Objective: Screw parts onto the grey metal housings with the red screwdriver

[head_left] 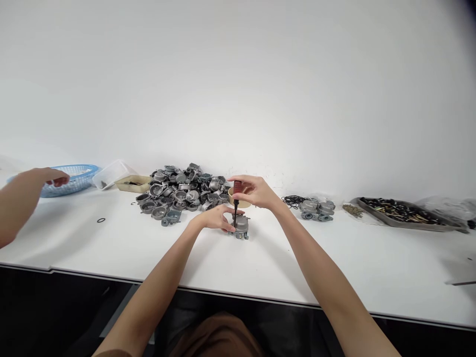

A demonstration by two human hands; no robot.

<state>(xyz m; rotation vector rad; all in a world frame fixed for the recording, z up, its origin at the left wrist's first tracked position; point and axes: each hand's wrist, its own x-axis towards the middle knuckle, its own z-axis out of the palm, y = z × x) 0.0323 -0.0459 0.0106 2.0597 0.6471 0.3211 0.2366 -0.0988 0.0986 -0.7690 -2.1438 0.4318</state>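
In the middle of the white table stands a grey metal carburetor (242,225), its rounded bowl facing up. My left hand (218,218) grips it from the left side, fingers closed around its edge. Above it, my right hand (256,191) is closed on the red handle of a screwdriver (237,191). The screwdriver is upright, with its dark shaft pointing down at the carburetor's near left side. Its very tip is hidden close to my left fingers. Behind my right fingers a round beige container (241,202) shows in part.
Behind lies a heap of grey metal parts (182,191). Rightward are black rings (293,201), assembled carburetors (317,209), small brass screws (352,211) and a tray (409,224) of mixed parts. At left, another person's hand (55,177) reaches over a blue basket (80,186), near a black ring (101,220).
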